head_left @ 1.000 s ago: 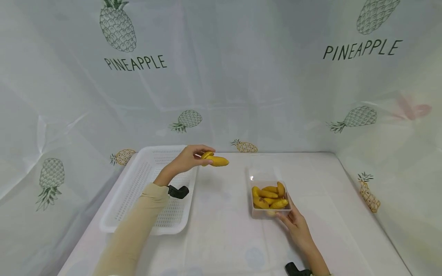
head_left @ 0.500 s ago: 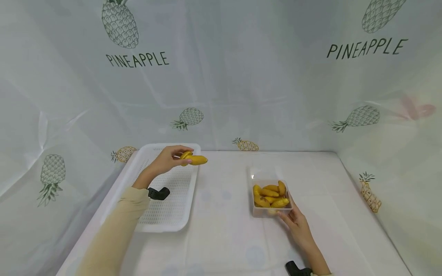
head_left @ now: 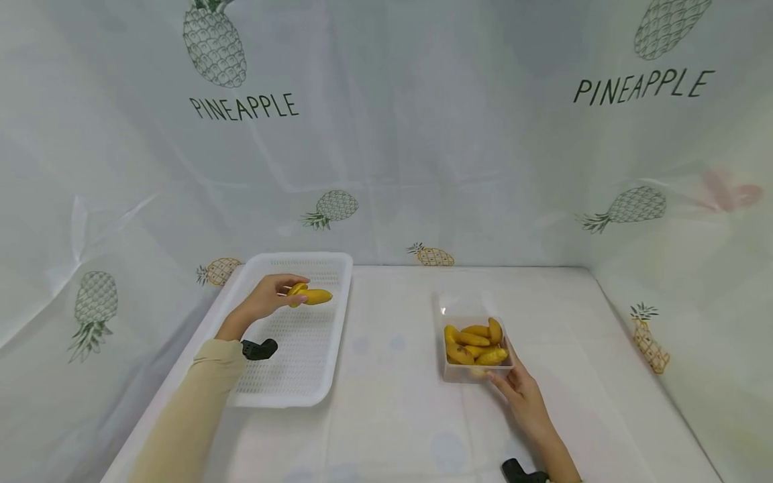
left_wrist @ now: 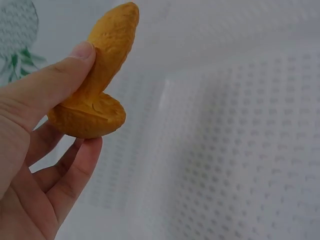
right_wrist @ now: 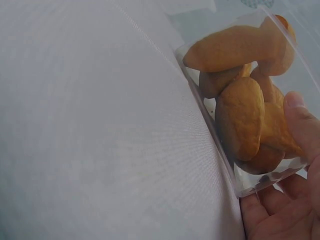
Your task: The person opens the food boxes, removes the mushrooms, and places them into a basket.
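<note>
My left grip [head_left: 268, 296] pinches a yellow piece [head_left: 317, 296], basket [head_left: 302, 349] below; my right grip [head_left: 527, 400] holds the box [head_left: 460, 373], likely steadying it.

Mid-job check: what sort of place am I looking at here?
Probably a makeshift work booth, though the wider room is hidden: pineapple-print sheeting surrounds the back and both sides of a white-covered table, which bears a perforated white basket and a clear plastic box.
</note>
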Tool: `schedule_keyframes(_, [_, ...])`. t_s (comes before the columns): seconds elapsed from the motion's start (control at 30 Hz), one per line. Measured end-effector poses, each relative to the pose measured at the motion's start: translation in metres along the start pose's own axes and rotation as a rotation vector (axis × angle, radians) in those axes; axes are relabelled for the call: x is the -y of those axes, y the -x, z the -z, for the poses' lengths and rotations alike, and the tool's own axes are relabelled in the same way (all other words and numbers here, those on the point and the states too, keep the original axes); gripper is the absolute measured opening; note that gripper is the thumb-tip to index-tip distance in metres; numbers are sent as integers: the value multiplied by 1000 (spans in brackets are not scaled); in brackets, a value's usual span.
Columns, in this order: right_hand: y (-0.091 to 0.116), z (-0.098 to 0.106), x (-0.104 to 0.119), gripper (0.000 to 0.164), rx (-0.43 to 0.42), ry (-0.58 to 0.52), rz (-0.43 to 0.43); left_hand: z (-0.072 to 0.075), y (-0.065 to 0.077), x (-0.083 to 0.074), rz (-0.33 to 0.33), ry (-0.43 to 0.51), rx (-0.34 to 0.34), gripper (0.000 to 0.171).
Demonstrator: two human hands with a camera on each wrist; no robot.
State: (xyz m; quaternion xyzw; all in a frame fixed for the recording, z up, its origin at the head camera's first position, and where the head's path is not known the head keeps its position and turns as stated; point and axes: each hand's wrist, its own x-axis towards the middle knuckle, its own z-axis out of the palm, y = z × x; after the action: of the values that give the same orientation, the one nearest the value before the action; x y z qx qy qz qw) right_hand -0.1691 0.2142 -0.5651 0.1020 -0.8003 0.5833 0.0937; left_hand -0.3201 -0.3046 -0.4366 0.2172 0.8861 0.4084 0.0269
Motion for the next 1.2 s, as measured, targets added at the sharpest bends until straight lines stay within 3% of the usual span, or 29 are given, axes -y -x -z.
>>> schedule_keyframes(0.3, [1,-1,1,80,0,-27,9,-6,7,38,101,-61,21,41])
schedule_keyframes(0.6, [1,-1,-1,79,5,-31,27,-16,9,54,211,-74,52,36])
schedule_keyframes(0.7, [0,0,-2,79,5,-26,24,-17,9,57,226,-71,58,37])
schedule_keyframes(0.9, [-1,1,-3,79,4,-25,26,-12,9,55,178,-84,83,40])
schedule_keyframes(1.2, [0,0,-1,79,-5,-13,30,2,6,41,197,-98,84,54])
